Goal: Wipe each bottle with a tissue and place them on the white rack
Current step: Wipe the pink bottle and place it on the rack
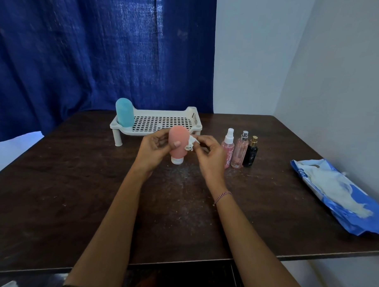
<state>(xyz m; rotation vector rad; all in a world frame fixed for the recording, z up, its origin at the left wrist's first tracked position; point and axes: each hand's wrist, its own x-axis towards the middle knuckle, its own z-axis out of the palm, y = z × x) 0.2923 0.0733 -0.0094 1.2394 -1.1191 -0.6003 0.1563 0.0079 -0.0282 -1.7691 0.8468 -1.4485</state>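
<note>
My left hand point(155, 147) grips a pink squeeze bottle point(178, 140) with a white cap, held cap-down above the table. A crumpled white tissue point(191, 144) is pinched in my right hand point(208, 153) and pressed against the bottle's right side. The white perforated rack point(163, 122) stands behind my hands. A blue squeeze bottle point(124, 112) stands on the rack's left end. To the right, three spray bottles stand in a row on the table: a pink one with a white top point(228, 148), a taller pink one point(240, 150) and a black one with a gold top point(251, 152).
A blue tissue packet point(335, 194) lies open at the right side of the dark wooden table point(75, 182), near its edge. A blue curtain point(101, 54) hangs behind the table and a white wall stands on the right.
</note>
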